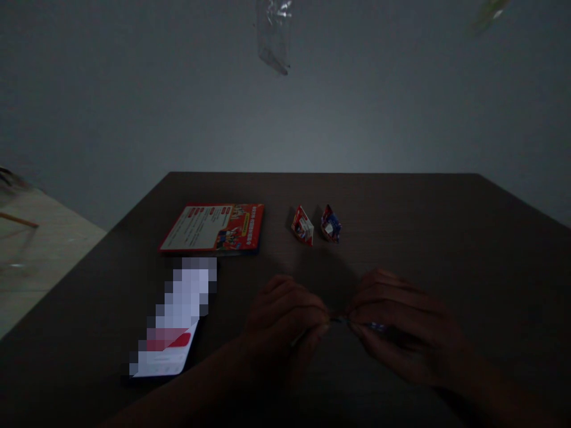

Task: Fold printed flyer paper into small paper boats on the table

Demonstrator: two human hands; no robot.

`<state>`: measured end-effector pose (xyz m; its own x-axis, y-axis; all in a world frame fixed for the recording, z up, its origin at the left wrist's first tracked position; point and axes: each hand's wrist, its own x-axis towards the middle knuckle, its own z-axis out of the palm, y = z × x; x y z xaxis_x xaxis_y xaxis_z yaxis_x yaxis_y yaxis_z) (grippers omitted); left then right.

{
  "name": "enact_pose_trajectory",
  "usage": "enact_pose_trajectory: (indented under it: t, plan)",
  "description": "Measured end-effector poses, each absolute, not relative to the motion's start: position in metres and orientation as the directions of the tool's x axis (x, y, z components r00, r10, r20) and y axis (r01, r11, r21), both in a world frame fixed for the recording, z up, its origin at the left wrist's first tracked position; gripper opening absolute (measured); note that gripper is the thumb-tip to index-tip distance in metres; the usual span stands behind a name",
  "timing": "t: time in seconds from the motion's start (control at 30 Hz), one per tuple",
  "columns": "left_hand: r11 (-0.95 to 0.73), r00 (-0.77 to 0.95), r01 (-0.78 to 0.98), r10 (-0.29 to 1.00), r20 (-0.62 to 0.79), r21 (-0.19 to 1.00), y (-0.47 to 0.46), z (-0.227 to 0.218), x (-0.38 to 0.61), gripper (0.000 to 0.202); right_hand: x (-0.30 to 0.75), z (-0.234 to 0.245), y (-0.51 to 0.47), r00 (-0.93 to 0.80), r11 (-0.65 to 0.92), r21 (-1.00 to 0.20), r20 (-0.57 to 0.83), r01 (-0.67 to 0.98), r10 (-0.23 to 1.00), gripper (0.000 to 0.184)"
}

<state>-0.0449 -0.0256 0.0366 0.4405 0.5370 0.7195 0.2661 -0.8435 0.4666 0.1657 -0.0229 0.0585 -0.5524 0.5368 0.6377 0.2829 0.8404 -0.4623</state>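
Observation:
My left hand (288, 318) and my right hand (401, 327) are close together over the near part of the table, thumbs and fingers pinched. Between them is a thin, edge-on piece of printed paper (339, 320), mostly covered by my fingers. A bluish-white printed bit of it shows under the right fingers. Beyond my hands stand two small folded paper boats, a red and white boat (303, 226) and a blue and red boat (331, 226), side by side and apart. Dim light hides the details of the paper in my fingers.
A red-bordered printed booklet or pack (200, 229) lies at the back left of the dark table (401, 202). Nearer, left of my left forearm, lies a phone (172, 351) with a lit, blurred-out screen. A clear plastic bag (273, 38) hangs on the wall behind.

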Motion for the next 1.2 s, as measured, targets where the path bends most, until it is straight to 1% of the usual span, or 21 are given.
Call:
enact_pose_trajectory:
  t: [0.17,0.47,0.87,1.0,1.2]
  plan:
    - [-0.851,0.417,0.251,0.526,0.742,0.462,-0.0256,0.0343,-0.0445,0.019,0.166,0.0574,-0.0223,-0.549,0.84,-0.469,0.641,0.273,0.536,0.019]
    - [-0.841,0.434,0.259,0.541,0.721,0.475,-0.024,0.036,-0.0401,0.018,0.1648,0.0589,-0.0206,-0.588,0.859,-0.42,0.63,0.292,0.507,0.016]
    - [-0.857,0.464,0.268,0.515,0.721,0.44,-0.0233,0.0367,-0.043,0.014,0.165,0.056,-0.0217,-0.567,0.849,-0.448,0.637,0.278,0.522,0.019]
    - [-0.858,0.454,0.267,0.513,0.728,0.439,-0.0236,0.0363,-0.0429,0.015,0.165,0.0567,-0.022,-0.571,0.851,-0.442,0.635,0.282,0.52,0.019]
    - [-0.852,0.45,0.267,0.523,0.724,0.45,-0.0245,0.0367,-0.0435,0.016,0.1656,0.0566,-0.0225,-0.541,0.835,-0.472,0.64,0.284,0.545,0.017]
